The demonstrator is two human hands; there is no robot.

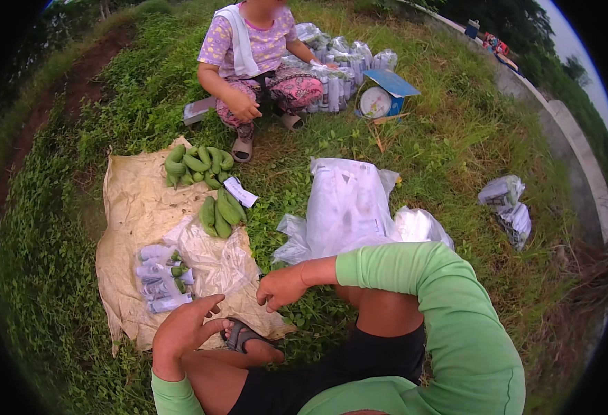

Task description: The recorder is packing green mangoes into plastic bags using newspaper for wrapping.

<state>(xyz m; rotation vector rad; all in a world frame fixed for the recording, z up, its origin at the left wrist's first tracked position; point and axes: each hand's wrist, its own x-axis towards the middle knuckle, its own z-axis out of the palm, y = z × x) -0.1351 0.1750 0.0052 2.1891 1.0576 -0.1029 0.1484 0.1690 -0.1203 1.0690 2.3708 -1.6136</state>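
Observation:
My left hand (pixel 186 326) is open above the near edge of a tan sheet (pixel 127 207), thumb and fingers apart and nothing in them. Close to its fingertips lies a clear plastic bag of paper-wrapped vegetables (pixel 162 280), green ends poking out. Over the sheet's right edge, my right hand (pixel 283 285) is closed, its fingers bent downward; whether they hold anything is hidden. Beside it spreads a crumpled clear plastic bag (pixel 224 266). Loose green vegetables (pixel 221 213), long and plump, rest farther up the sheet, with more green vegetables (pixel 197 164) behind them and a folded printed paper (pixel 240 192) alongside.
A large clear bag of white paper sheets (pixel 349 204) stands in front of my right forearm, a smaller white bag (pixel 421 225) beside it. Across the sheet squats another person (pixel 255 76), near stacked bagged bundles (pixel 335 79) and a blue scale (pixel 380 100). Bagged bundles (pixel 508 207) lie on the grass at right.

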